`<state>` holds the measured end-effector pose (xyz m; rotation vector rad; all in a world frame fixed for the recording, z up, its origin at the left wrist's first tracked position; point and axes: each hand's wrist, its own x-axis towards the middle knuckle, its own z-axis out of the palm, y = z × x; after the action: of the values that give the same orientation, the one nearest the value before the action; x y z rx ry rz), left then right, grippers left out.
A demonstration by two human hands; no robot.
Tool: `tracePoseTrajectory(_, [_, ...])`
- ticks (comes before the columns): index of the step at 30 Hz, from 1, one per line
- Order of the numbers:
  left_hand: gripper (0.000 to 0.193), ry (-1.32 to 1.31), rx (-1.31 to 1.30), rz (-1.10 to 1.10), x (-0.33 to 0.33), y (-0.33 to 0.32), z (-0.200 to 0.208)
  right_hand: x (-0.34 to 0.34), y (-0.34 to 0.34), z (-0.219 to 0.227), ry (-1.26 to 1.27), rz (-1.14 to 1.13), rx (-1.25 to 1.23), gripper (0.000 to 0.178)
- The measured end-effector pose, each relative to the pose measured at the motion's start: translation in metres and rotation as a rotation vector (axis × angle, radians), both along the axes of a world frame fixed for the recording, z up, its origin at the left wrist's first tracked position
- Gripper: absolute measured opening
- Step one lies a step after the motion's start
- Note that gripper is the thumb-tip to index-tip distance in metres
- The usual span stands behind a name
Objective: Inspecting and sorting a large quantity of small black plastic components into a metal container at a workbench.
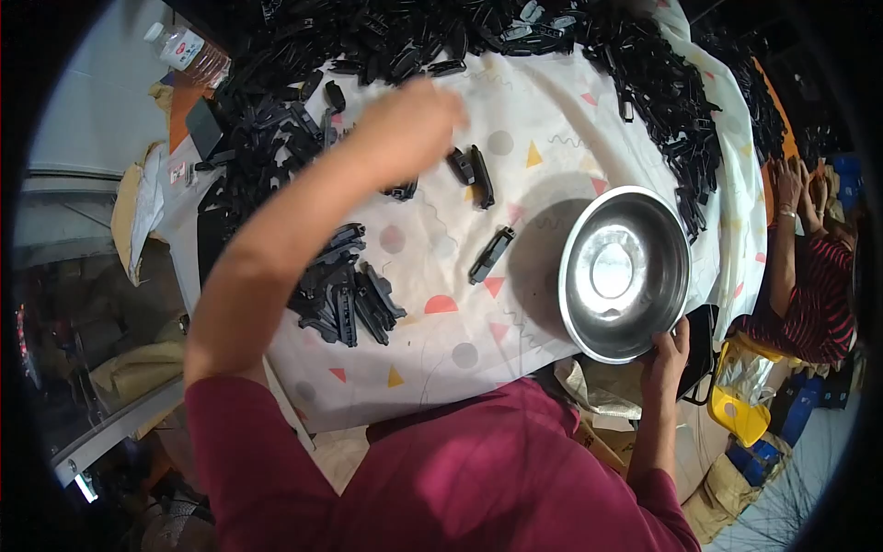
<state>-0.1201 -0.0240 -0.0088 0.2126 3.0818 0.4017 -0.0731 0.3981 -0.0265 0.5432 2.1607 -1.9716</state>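
Observation:
My left hand [416, 127] is stretched out over the far middle of the table, smeared by motion, so its fingers cannot be made out. Just right of it lie two small black plastic parts [480, 177]. Another black part [492, 255] lies nearer to me. My right hand [667, 357] grips the near right rim of a shiny metal bowl [612, 276], which tilts toward me and shows a bare inside. A small pile of black plastic parts [345, 299] sits below my left forearm.
A patterned white cloth [441, 354] covers the table. Heaps of black parts [671, 120] line its far and right sides, with more at the left. A plastic bottle [189, 53] stands far left. At the right, another person [805, 285] works beside a yellow container [739, 405].

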Motion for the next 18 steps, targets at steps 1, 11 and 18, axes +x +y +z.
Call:
tracePoseTrajectory(1, [0.028, 0.101, -0.076, -0.079, 0.014, 0.006, -0.011, -0.002, -0.002, 0.007, -0.073, 0.069, 0.009, 0.047])
tracePoseTrajectory(11, [0.018, 0.321, 0.060, 0.022, 0.107, 0.060, -0.026, -0.046, -0.070, 0.033, 0.651, 0.442, 0.939, 0.052])
tracePoseTrajectory(18, [0.027, -0.170, 1.699, 0.332, 0.116, 0.071, 0.003, -0.017, -0.181, 0.058, 0.496, 1.085, 0.406, 0.036])
